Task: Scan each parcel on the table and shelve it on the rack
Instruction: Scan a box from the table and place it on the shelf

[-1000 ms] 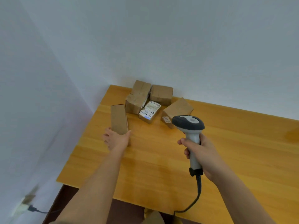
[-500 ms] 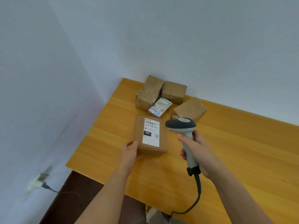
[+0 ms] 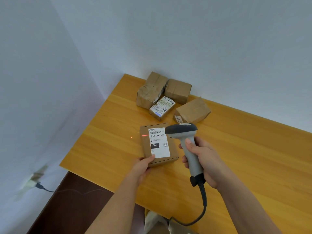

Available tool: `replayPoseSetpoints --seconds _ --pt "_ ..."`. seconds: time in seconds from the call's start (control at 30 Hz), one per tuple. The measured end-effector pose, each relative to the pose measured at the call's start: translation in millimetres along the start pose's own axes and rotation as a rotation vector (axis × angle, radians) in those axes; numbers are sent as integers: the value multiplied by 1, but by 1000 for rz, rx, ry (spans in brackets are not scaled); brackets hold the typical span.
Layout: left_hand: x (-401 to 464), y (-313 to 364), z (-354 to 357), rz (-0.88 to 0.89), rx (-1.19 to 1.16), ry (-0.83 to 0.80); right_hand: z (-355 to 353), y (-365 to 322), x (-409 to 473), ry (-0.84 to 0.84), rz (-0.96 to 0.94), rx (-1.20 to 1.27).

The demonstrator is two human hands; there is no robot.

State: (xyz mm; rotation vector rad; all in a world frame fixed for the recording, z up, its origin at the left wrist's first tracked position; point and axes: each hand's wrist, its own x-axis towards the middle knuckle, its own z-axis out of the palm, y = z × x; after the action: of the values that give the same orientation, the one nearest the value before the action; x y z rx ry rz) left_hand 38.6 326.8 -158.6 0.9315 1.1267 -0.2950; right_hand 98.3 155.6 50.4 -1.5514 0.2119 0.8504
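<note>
The left hand (image 3: 143,165) now pinched the near corner of the flat box (image 3: 157,144), which a second earlier stood on edge and now lay label up on the bench (image 3: 253,166). The right hand (image 3: 204,162) gripped the scanner (image 3: 184,142), its red line falling across the box's far left edge. Bare bench spread right; four parcels (image 3: 170,100) clustered by the far corner.

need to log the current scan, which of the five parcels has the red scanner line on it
The flat parcel nearest the person, label up with "060-06B-A05", gripped at its near corner by the left hand. The other four sit clustered by the wall, unlit.
</note>
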Motion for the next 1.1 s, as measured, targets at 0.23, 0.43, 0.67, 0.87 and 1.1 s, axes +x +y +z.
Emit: replayPoseSetpoints --seconds 0.23,0.43,0.67,0.87,1.1 --pt "-2 1 5 23 13 -1 -3 -11 -9 18 -6 60" --pt "-2 0 7 10 27 -27 -9 -15 -20 21 -22 94" --pt "-11 -1 12 2 -6 -25 -20 -15 -32 22 -55 82" --pt "-51 -12 3 83 -92 -18 -28 1 -31 24 -94 -68" --pt "-147 -69 -56 217 -549 -110 18 50 -27 -119 -107 -136"
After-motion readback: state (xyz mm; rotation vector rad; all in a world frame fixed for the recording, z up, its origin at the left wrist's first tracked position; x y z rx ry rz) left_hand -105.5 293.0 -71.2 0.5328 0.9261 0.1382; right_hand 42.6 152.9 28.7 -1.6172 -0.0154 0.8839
